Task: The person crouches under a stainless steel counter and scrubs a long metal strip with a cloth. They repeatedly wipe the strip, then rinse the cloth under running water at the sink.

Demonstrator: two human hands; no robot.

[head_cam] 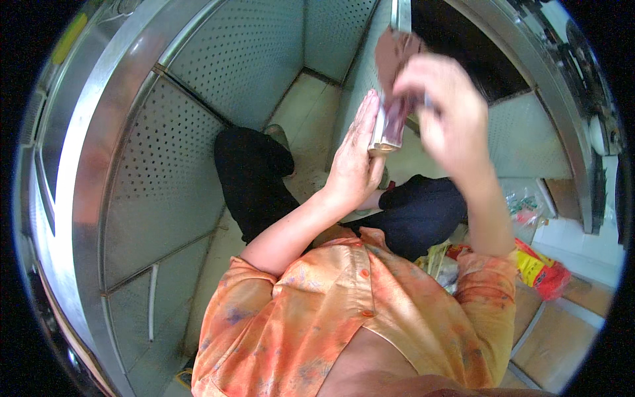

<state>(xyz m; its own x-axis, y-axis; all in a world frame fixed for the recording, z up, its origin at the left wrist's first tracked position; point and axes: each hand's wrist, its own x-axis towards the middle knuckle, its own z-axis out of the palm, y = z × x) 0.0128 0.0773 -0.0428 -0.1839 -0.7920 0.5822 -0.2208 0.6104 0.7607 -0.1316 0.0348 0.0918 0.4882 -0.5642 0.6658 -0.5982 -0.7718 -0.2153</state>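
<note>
My left hand (354,159) lies along the near end of a narrow metal door edge (379,126), fingers stretched up its left side and the palm near its corner. The door has a perforated panel (358,92). Against the upper part of this edge is a brown, cloth-like piece (394,57). Blurred by motion, my right hand (449,106) is on the right side, its curled fingers beside the brown piece. Whether they grip it is unclear. A purplish-brown surface, perhaps part of it or a reflection, shows between the hands.
Perforated metal panels (158,144) and a shiny steel counter edge (82,149) curve along the left. A dark cabinet opening (476,64) is at the upper right. At right, a clear plastic bag (523,206) and a red and yellow packet (540,273) lie low near floor tiles (550,342).
</note>
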